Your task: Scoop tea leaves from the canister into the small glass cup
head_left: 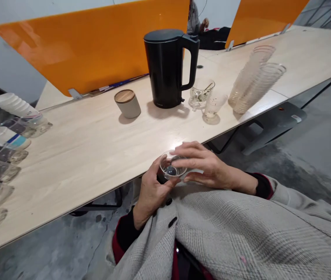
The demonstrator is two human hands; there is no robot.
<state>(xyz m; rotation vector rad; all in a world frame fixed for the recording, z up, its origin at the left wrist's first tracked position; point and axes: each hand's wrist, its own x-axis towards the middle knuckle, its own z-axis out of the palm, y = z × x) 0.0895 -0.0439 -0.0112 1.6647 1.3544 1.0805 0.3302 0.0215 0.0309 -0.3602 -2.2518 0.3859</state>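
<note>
A small clear plastic cup (171, 168) is held just below the front edge of the light wooden table (89, 155), over my lap. My left hand (150, 192) grips the cup from below and the side. My right hand (203, 165) rests its fingers across the cup's rim and far side. The cup looks empty, though my fingers hide part of it. Farther back on the table stand a black electric kettle (168, 68), a clear glass pitcher (200, 94) and another small clear cup (212, 107).
A grey canister with a wooden lid (127, 103) stands left of the kettle. Stacks of clear cups (255, 79) lie tilted at the right. More cup stacks and white paper cups (10, 124) lie at the left edge. Orange dividers (95, 42) back the table. A chair base (273, 120) sits underneath.
</note>
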